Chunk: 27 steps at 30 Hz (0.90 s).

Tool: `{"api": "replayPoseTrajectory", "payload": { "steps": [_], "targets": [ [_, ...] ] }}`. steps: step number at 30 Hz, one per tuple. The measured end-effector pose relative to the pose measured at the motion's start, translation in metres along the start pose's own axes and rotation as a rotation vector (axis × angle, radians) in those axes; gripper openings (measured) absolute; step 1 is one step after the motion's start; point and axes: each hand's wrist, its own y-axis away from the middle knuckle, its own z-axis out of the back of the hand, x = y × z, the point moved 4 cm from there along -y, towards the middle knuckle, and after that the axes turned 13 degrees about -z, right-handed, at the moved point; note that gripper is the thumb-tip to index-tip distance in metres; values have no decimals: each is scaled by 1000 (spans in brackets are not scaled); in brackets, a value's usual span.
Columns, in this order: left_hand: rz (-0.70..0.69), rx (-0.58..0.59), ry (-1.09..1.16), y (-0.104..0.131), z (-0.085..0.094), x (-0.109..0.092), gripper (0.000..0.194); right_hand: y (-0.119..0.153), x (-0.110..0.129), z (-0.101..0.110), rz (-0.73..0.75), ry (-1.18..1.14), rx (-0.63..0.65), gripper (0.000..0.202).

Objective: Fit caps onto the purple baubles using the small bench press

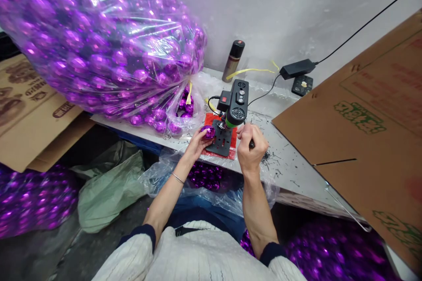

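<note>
Purple ball rests in left hand, apart from right hand gripping handle.

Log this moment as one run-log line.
left hand: holds purple ball at black machine | right hand: closed around black-tipped handle | black machine: on red sheet | spray can: upright behind machine

The 1 camera sits on the person's head, facing forward and steeply down past the chest to both hands at the worktop, which is within arm's reach; its wide view also takes in the wall behind.
</note>
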Motion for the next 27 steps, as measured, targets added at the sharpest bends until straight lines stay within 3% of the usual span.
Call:
{"api": "replayPoseTrajectory", "payload": {
  "steps": [4,8,14,21,27],
  "targets": [
    [-29,-14,15,-1,-3,0,38,3,-2,0,11,-7,7,36],
    [-160,-65,-177,-4,-3,4,47,6,-6,-1,28,-20,12,34],
    [-448,30,-487,-5,-12,14,52,10,-8,0,56,-22,18,31],
    [-645,78,-783,-5,-9,24,51,13,-9,0,77,-23,29,25],
    [-793,281,-985,-4,-16,23,60,15,-11,0,81,-11,21,24]
  ]
}}
